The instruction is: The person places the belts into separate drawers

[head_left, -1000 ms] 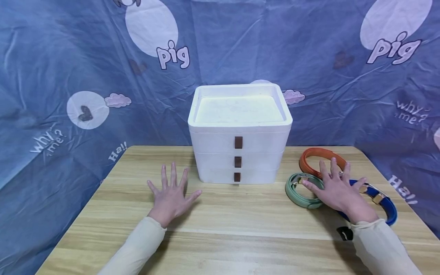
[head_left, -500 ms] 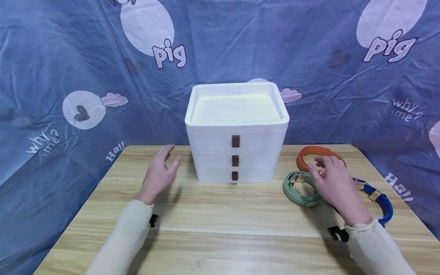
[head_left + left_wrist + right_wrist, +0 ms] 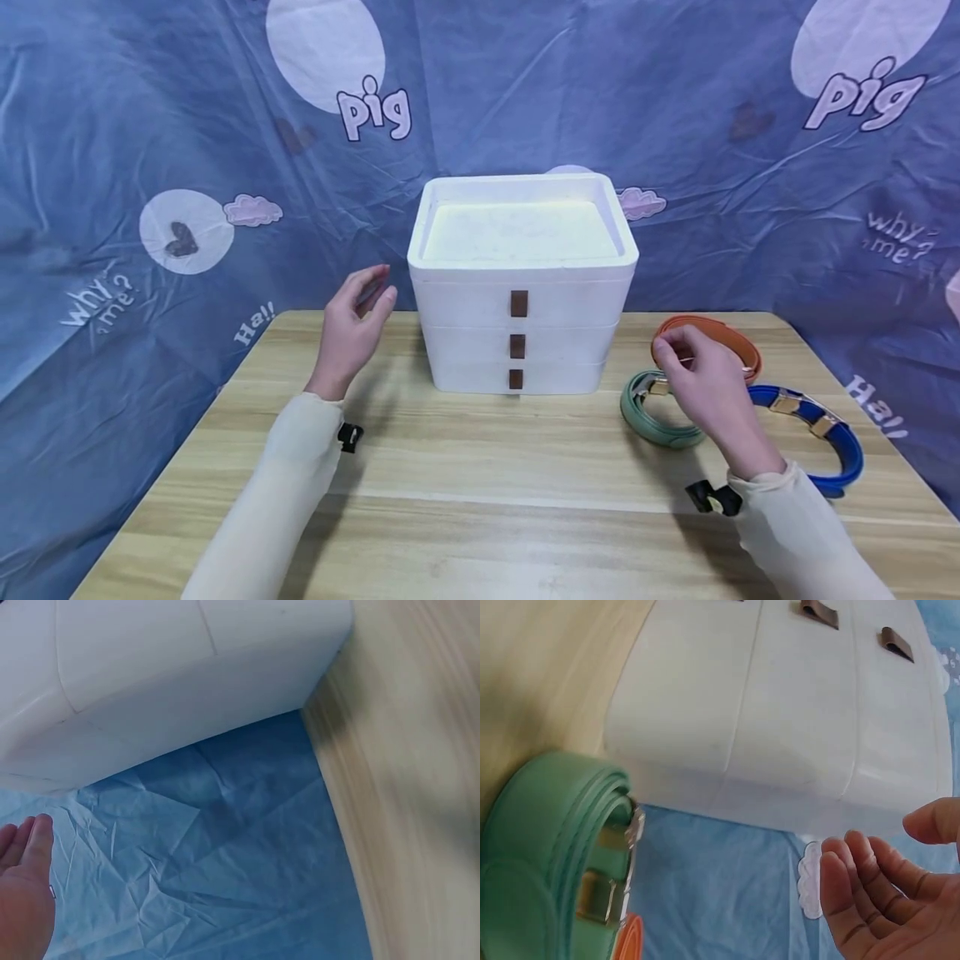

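A white three-drawer box (image 3: 465, 333) with brown pull tabs stands at the table's back edge. To its left my left hand (image 3: 351, 329) is raised, fingers relaxed and holding nothing; part of it shows in the left wrist view. On the other side my right hand (image 3: 705, 379) hovers over the belts, fingers loosely bent, with nothing between thumb and fingers in the right wrist view. Beneath and around it lie a coiled green belt (image 3: 637, 421), a coiled orange belt (image 3: 738, 342) and a coiled blue belt (image 3: 847, 454) with gold-coloured buckle parts. My right hand hides parts of the belts.
The wooden table (image 3: 510, 467) narrows toward the back. Behind it hangs a blue printed cloth (image 3: 495, 92). The box top (image 3: 521, 233) is a shallow tray with a raised rim. Black straps (image 3: 712, 497) show at the wrists.
Both hands, spread flat over the table a second ago, have turned inward and risen with fingers relaxed. The left moved up toward the box's side, the right slightly up and left. The belts stay put.
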The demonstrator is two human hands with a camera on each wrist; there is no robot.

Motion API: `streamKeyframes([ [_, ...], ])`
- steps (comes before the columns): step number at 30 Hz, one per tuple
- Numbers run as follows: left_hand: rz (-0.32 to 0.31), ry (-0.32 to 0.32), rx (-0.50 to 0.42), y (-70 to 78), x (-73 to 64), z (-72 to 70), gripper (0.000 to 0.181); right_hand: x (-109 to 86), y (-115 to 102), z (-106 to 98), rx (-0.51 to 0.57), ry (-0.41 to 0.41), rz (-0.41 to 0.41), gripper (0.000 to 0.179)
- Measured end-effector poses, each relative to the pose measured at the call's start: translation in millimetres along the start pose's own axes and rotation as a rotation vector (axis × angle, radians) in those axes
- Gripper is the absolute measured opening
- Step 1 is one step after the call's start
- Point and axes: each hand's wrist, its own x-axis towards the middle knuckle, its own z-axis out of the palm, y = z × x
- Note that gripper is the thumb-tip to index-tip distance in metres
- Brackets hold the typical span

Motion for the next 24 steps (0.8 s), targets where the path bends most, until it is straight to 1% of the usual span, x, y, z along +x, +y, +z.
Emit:
streamKeyframes([
  [2,-0.011,-0.003,0.003,9.8,2.2,0.8,0.039,0.4,-4.7,0.6,0.01,0.004,0.0,0.035],
  [5,-0.028,-0.014,0.003,16.1,6.8,1.2,0.042,1.2,-12.4,2.7,0.032,0.002,-0.011,0.037],
  [8,-0.05,-0.039,0.009,20.0,12.9,1.7,0.046,2.5,-19.8,5.2,0.05,-0.015,-0.016,0.038],
  [12,-0.071,-0.076,0.007,23.8,22.7,3.1,0.051,5.6,-30.8,9.1,0.084,-0.05,-0.002,0.04],
  [17,-0.088,-0.12,-0.005,28.4,34.7,7.1,0.055,9.5,-43.1,16.8,0.176,-0.082,-0.015,0.039],
  [24,-0.152,-0.165,-0.023,28.7,44.6,9.7,0.061,12.4,-55.1,28.3,0.212,-0.113,-0.036,0.036],
])
